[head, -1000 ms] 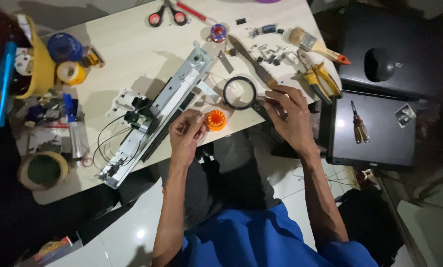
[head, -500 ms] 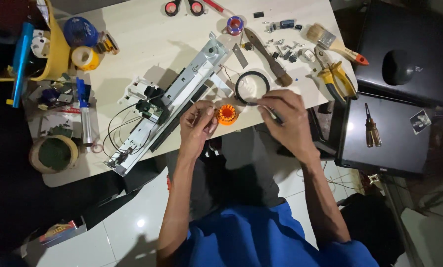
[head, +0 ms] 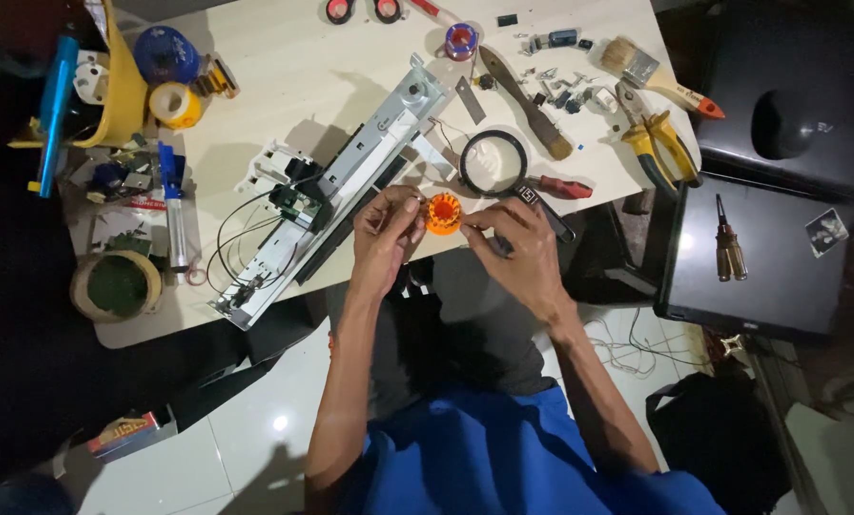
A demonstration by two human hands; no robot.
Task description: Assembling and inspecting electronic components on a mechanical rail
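Observation:
A small orange round spool (head: 443, 213) lies at the near edge of the pale table (head: 284, 86), between my hands. My left hand (head: 387, 234) is just left of it, thumb and forefinger pinched on a small pale piece that is too tiny to identify. My right hand (head: 519, 238) is just right of the spool, fingertips reaching it, fingers closed around a thin dark tool (head: 499, 244). Behind the spool lies a magnifying glass (head: 493, 162) with a red handle. A long metal mechanism (head: 341, 186) with wires runs diagonally left of my left hand.
Yellow-handled pliers (head: 658, 143), a paintbrush (head: 656, 78), small loose parts (head: 555, 86) and scissors (head: 360, 10) lie at the back right. Tape rolls (head: 174, 103), a yellow container (head: 122, 86) and a blue tool (head: 171, 205) are left. A black box (head: 761, 257) carrying a screwdriver (head: 727, 250) stands right.
My right hand has come away from the magnifying glass toward the orange spool. My left hand has closed in on the spool from the other side.

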